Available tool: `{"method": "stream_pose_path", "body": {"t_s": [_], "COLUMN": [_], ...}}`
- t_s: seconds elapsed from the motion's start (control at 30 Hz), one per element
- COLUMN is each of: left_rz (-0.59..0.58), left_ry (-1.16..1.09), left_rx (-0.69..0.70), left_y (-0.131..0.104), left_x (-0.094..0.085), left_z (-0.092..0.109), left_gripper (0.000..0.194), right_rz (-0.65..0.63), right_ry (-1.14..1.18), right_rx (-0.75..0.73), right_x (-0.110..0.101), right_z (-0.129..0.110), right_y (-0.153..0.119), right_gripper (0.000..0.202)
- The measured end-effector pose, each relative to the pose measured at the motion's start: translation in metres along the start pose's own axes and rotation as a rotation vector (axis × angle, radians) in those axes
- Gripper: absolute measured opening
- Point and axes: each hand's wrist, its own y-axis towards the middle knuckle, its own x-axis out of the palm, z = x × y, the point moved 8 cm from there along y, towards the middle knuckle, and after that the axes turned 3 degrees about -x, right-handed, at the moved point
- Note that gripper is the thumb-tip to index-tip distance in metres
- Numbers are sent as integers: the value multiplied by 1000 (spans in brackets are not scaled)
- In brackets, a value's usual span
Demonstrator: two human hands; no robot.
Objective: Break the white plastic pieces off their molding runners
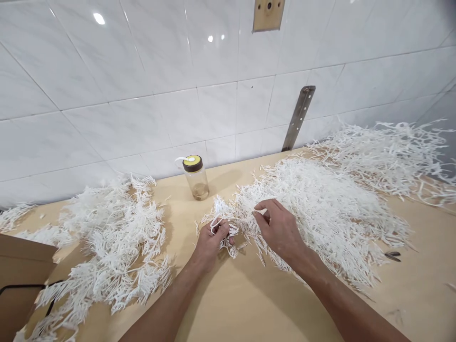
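My left hand is closed around a small bunch of white branching plastic sprigs, whose thin tips stick out past the thumb and fingers. To its right, my right hand pinches thumb and forefinger together, and a bit of white sprig shows at the fingertips. Right beside and beneath that hand lies a large heap of white sprigs. A looser pile of longer branched sprigs spreads over the table to the left of my left hand.
A clear jar with a yellow and black lid stands near the tiled wall. A metal strip with holes leans there. Stringy white strands lie back right, small dark scissors or clippers at right, a cardboard box at left.
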Motion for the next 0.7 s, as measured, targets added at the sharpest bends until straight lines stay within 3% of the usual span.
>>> {"method": "stream_pose_path", "body": {"t_s": [0.13, 0.27, 0.7], "left_rz": [17, 7, 12], "left_ry": [57, 94, 85], "left_rx": [28, 43, 22], "left_y": [0, -1, -2], "left_x": [0, 3, 5], "left_z": [2, 5, 5], "left_gripper": [37, 36, 39], "right_rz": [-129, -228, -233], "right_ry": [196, 202, 67], "right_rx": [-40, -41, -127], "right_x": [19, 35, 40], "right_z": [-22, -31, -40], "right_y": [-8, -14, -17], "right_gripper": [10, 10, 16]}}
